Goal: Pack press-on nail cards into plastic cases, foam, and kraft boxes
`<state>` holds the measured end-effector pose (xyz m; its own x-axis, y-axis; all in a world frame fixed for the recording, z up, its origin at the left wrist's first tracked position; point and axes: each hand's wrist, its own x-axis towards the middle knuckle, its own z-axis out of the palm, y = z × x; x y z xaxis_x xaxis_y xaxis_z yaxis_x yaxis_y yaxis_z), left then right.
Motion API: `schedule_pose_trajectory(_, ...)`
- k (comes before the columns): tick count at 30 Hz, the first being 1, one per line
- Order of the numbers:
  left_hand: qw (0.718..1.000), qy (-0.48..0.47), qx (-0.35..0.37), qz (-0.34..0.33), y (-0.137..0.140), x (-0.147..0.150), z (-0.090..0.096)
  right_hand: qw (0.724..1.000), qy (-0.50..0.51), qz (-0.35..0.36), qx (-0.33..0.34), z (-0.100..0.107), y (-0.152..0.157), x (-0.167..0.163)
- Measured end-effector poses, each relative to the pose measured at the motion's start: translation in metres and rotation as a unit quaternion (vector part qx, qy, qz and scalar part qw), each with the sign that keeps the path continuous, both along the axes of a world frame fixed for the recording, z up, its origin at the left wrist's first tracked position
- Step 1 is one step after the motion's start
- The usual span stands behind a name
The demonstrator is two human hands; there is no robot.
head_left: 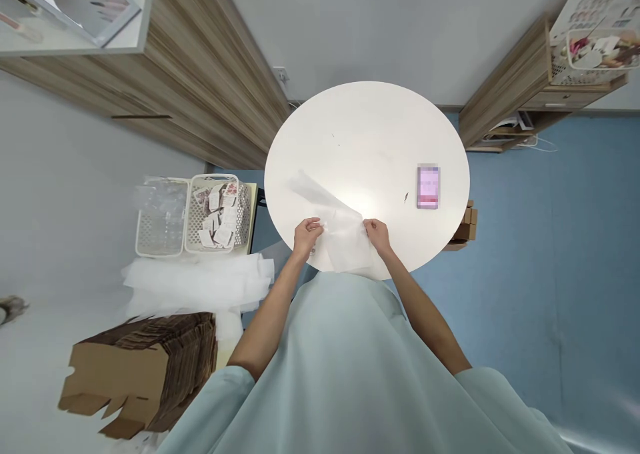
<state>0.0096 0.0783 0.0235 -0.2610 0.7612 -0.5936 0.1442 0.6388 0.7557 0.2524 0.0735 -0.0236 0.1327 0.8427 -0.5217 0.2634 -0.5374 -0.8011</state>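
A thin, translucent white foam sheet [347, 244] lies at the near edge of the round white table [370, 121], one flap folded up and slanting to the upper left. My left hand [307, 236] pinches its left side between thumb and fingers. On the opposite side, my right hand [377, 234] pinches the upper right corner. A small object [313, 247] shows partly beside my left hand, too small to name. Whether anything lies under the sheet cannot be made out.
A phone [429, 186] lies on the table's right. To the left stand a basket of small packets [217, 214], a basket of clear plastic bags [161, 221], a pile of white foam sheets [200, 281] and stacked flat cardboard boxes [140, 367]. Wooden cabinets [210, 74] flank the table.
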Motion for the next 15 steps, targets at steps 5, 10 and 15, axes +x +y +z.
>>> schedule_pose_trajectory(5,1.0,0.007,0.029,-0.001,-0.005,0.005,-0.002,0.995,-0.077,-0.005,0.064,0.013,-0.005,-0.009)
schedule_pose_trajectory(10,0.998,-0.019,0.064,-0.006,-0.006,0.013,0.0,0.984,-0.018,0.15,0.099,0.033,-0.006,-0.045)
schedule_pose_trajectory(15,0.994,-0.045,0.104,-0.001,-0.009,0.018,0.003,0.974,-0.05,0.209,0.072,0.041,-0.001,-0.078)
